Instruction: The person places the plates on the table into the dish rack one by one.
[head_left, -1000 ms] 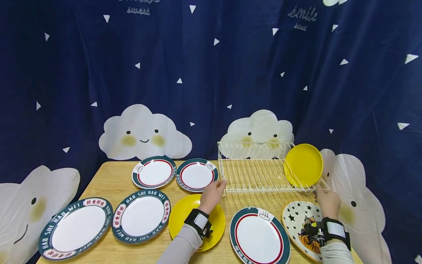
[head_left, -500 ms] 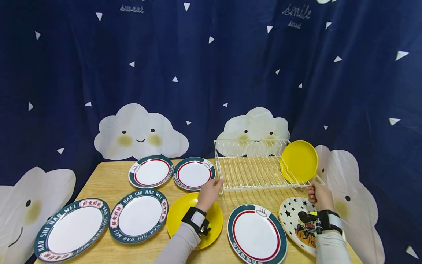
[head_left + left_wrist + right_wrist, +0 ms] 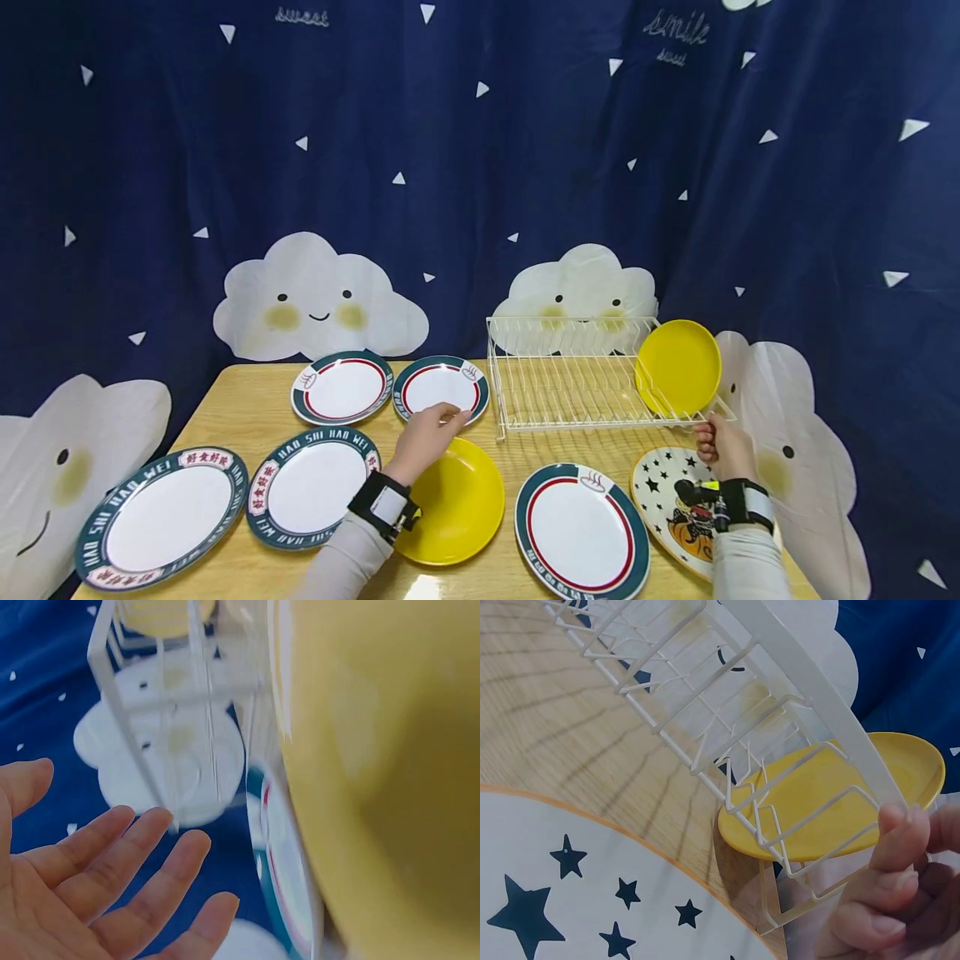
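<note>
A white wire dish rack point(image 3: 570, 392) stands at the back right of the table, with a yellow plate point(image 3: 678, 367) upright in its right end. My right hand point(image 3: 726, 448) pinches the rack's front right corner; the right wrist view shows its curled fingers point(image 3: 889, 881) at the end of the white bar. Away from the rack, my left hand point(image 3: 426, 442) hovers with loosely spread fingers point(image 3: 184, 859) and nothing in them. Below it lies another yellow plate point(image 3: 461, 508), and just beyond its fingertips a small green-rimmed plate point(image 3: 438, 385).
Another small green-rimmed plate point(image 3: 341, 387) lies at the back left. Two oval lettered plates point(image 3: 176, 517) lie on the left of the wooden table point(image 3: 255, 400). A green-rimmed plate point(image 3: 583, 533) and a star-patterned plate point(image 3: 663, 492) lie before the rack. A blue curtain point(image 3: 450, 125) hangs behind.
My left hand has let go of the rack's front left corner and moved left over the yellow plate. The right hand stays at the rack's right corner. The view has shifted slightly.
</note>
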Motion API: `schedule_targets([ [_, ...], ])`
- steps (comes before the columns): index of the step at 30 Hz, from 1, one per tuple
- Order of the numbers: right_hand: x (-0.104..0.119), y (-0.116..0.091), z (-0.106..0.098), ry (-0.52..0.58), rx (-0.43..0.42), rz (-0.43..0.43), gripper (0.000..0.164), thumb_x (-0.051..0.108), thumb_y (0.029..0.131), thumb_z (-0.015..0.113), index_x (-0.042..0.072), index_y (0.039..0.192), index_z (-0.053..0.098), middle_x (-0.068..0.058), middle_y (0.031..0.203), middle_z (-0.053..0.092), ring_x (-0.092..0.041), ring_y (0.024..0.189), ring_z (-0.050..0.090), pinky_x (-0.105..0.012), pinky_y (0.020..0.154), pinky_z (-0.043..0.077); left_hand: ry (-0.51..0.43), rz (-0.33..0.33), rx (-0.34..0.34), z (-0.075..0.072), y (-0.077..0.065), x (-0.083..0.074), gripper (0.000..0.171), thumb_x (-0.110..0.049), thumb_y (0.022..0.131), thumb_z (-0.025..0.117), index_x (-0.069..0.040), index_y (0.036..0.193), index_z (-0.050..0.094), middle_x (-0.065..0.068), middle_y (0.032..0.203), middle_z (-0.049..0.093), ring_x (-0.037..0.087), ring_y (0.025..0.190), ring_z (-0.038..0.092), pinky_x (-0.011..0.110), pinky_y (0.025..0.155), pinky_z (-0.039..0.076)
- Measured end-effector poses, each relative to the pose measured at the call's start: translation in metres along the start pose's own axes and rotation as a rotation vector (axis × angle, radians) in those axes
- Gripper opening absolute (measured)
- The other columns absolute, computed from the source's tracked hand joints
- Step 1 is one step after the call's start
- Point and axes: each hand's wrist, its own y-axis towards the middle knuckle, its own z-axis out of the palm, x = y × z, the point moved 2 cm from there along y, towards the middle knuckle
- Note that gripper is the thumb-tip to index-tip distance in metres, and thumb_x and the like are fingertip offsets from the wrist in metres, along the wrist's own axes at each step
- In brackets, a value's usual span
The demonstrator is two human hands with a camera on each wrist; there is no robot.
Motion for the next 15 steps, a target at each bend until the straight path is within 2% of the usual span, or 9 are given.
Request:
schedule_targets([
  [5,0.001,-0.002,0.0,0.023,-0.003,0.007,0.053,0.03,0.105,0.032,0.016,0.063,0.061,0.01,0.055,0.05,-0.002,0.048,0.042,-0.018,0.041,0.035,0.13,-0.024,-0.066,-0.038,-0.009,0.023,0.044,-0.048,0.094,0.057,-0.013,0.118,0.068,0.006,0.109,0.073,0.021,0.091,0.067,0.039,0.081,0.056],
  [12,-0.002,-0.002,0.0,0.052,-0.002,0.005,0.052,0.03,0.104,0.034,0.016,0.063,0.061,0.01,0.056,0.05,-0.002,0.048,0.042,-0.019,0.042,0.035,0.26,-0.053,-0.073,-0.088,-0.033,0.055,0.057,-0.053,0.096,0.051,-0.006,0.128,0.062,0.014,0.121,0.068,0.033,0.111,0.064,0.051,0.094,0.051],
  [15,-0.003,-0.002,0.0,0.059,0.005,0.004,0.052,0.032,0.104,0.034,0.016,0.063,0.062,0.01,0.057,0.05,-0.002,0.049,0.043,-0.019,0.042,0.035,0.314,-0.031,-0.101,-0.106,-0.045,0.07,0.059,-0.055,0.096,0.049,-0.006,0.126,0.063,0.015,0.12,0.069,0.035,0.109,0.064,0.052,0.092,0.051],
])
